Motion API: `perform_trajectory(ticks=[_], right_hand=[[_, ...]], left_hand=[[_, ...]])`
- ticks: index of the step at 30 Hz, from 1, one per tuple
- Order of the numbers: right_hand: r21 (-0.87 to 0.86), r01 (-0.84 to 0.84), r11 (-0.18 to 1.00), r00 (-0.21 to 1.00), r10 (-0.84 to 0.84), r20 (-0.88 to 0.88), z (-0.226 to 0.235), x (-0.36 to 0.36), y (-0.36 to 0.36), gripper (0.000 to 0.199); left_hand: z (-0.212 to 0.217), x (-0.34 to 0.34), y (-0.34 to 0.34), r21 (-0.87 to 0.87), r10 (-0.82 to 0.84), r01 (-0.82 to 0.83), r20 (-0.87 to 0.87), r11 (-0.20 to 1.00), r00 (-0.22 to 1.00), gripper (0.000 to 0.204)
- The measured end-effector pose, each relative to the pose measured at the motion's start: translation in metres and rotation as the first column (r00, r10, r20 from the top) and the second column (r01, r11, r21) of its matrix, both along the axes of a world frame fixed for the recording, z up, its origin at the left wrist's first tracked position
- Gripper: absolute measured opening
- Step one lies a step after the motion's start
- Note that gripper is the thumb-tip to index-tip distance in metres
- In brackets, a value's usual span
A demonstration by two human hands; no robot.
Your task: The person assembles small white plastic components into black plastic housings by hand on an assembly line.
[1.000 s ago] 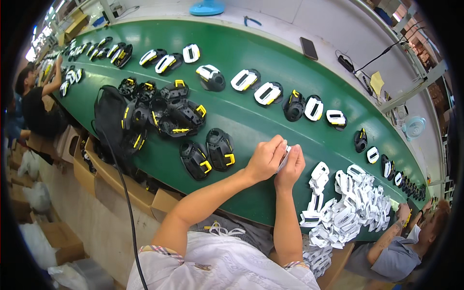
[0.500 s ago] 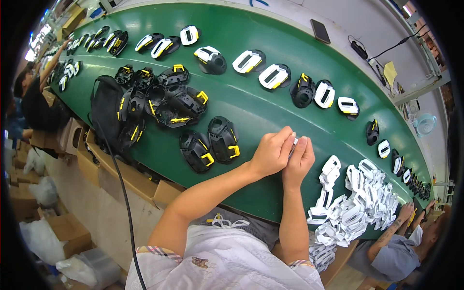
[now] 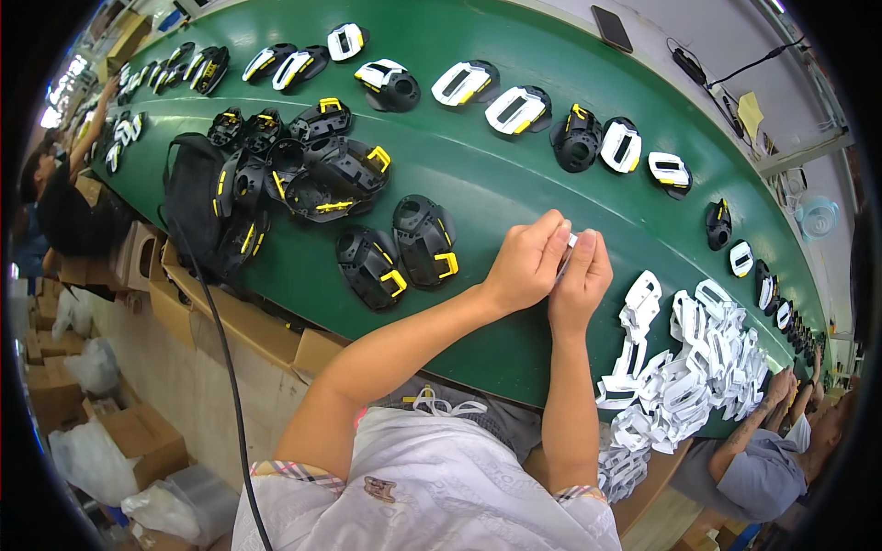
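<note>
My left hand (image 3: 525, 264) and my right hand (image 3: 581, 283) meet over the green bench, fingers closed around a small white plastic piece (image 3: 571, 241). Only a sliver of it shows between the fingertips; the rest is hidden. Just left of my hands lie two black plastic shells with yellow clips, a nearer one (image 3: 367, 266) and one beside it (image 3: 424, 241). To the right of my right forearm is a heap of white plastic frames (image 3: 684, 367), overlapping one another.
More black shells (image 3: 322, 179) cluster beside a black bag (image 3: 195, 202) on the left. Shells fitted with white frames (image 3: 517, 110) line the bench's (image 3: 496, 197) far side. A phone (image 3: 611, 28) lies beyond. A black cable (image 3: 225, 367) hangs at left; co-workers (image 3: 758, 464) sit at both ends.
Both my hands, still together on the white piece, now appear slightly higher and further right in view. The bench items on the left and far side have shifted in view.
</note>
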State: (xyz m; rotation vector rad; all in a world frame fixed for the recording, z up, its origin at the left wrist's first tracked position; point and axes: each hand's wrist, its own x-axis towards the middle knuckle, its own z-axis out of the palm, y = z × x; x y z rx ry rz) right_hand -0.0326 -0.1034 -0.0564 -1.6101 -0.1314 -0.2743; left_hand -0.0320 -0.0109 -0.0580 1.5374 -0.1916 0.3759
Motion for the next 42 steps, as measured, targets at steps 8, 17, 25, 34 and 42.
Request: perform_trajectory(ticks=[8,17,25,34,42], right_hand=[[0.006,0.003,1.0,1.0,-0.003,-0.005,-0.002,0.0,0.0,0.034],[0.045,-0.047,0.998,0.998,0.049,-0.045,-0.004,0.001,-0.002,0.034],[-0.06,0.0,0.998,1.0,0.0,0.002,-0.001,0.001,-0.001,0.034],[-0.2,0.159,0.967,0.972,-0.117,0.205,0.002,-0.006,-0.003,0.034],[0.001,0.029,1.0,0.998,-0.029,0.064,-0.002,-0.003,0.0,0.035]], left_hand=[[-0.002,-0.001,0.0,0.032,0.018,-0.019,0.028,0.999,0.999,0.022],[0.003,-0.003,0.001,0.015,0.003,-0.002,-0.031,1.0,1.0,0.02],[0.003,-0.002,-0.001,0.034,0.023,-0.023,-0.017,0.999,1.0,0.021],[0.009,-0.008,-0.007,0.049,0.052,-0.049,-0.05,0.998,0.997,0.021],[0.001,-0.006,-0.002,-0.041,0.001,-0.002,-0.019,0.999,1.0,0.023]])
